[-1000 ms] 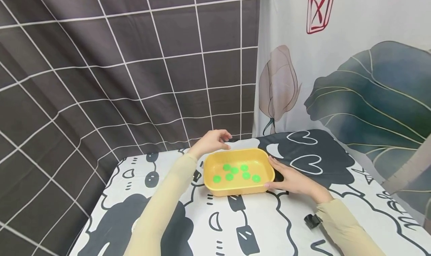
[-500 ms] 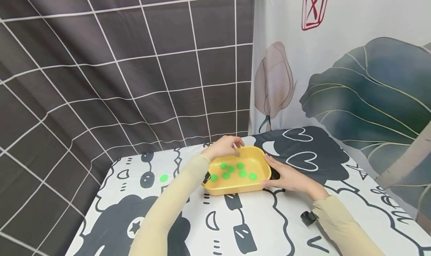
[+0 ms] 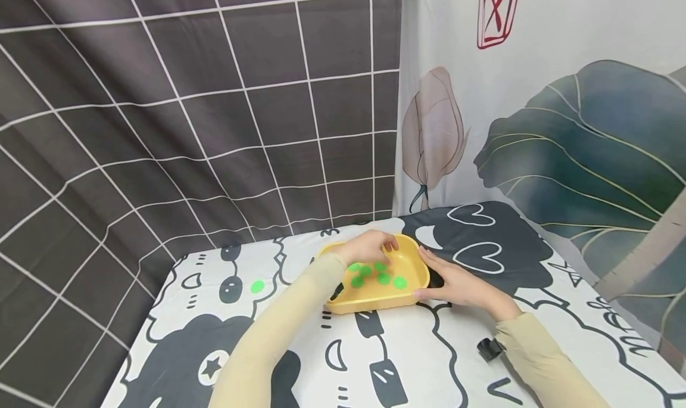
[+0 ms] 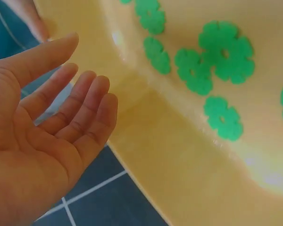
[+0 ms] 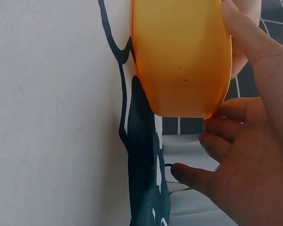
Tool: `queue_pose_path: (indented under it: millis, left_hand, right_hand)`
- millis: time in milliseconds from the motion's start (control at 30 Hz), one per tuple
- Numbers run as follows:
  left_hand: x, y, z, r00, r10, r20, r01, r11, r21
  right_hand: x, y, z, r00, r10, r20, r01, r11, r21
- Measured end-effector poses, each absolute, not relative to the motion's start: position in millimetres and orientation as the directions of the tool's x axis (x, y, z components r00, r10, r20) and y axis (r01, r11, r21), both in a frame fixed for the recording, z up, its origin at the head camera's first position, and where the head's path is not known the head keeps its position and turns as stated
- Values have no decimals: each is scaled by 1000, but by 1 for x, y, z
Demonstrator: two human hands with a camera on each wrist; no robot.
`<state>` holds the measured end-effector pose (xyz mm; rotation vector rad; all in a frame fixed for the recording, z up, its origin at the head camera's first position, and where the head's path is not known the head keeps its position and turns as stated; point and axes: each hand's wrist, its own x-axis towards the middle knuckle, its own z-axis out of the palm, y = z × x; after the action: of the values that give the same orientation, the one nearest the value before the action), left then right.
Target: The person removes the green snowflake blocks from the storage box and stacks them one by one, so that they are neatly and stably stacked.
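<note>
A yellow plastic tub [image 3: 375, 305] stands on the patterned cloth, with several green snowflake-shaped discs [image 4: 226, 52] flat on its floor. My left hand [image 3: 370, 247] hangs over the tub's left and middle part, hiding some of its inside. In the left wrist view its fingers are loosely bent and hold nothing; the discs lie beyond the fingertips. My right hand [image 3: 455, 280] grips the tub's right end, thumb at the near corner and fingers at the far one. The right wrist view shows the thumb [image 5: 243, 26] on the rim.
A single green disc [image 3: 258, 286] lies on the cloth [image 3: 316, 384], left of the tub and beside my left forearm. Behind the cloth hang a dark grid curtain [image 3: 268, 116] and a pale curtain with leaf prints [image 3: 557, 122].
My left hand has moved right, from beyond the tub's left rim to over its inside. The lone green disc on the cloth has come into sight. My right hand keeps its place on the tub.
</note>
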<state>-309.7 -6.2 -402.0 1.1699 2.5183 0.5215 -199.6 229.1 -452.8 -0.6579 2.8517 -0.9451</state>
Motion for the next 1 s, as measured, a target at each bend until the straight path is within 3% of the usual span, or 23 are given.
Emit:
queue_pose_path:
  millis: [567,1000]
  left_hand:
    - [-301,17,-424,-532,803,-268,713,596,369]
    - [-298,25,-431,-478,821,-314,718,570,398]
  right_hand:
    - [-198,229,-452,-904,-418,84,-385,716,-583]
    - [-197,230,-451,-903,-423,78,-388,723,-572]
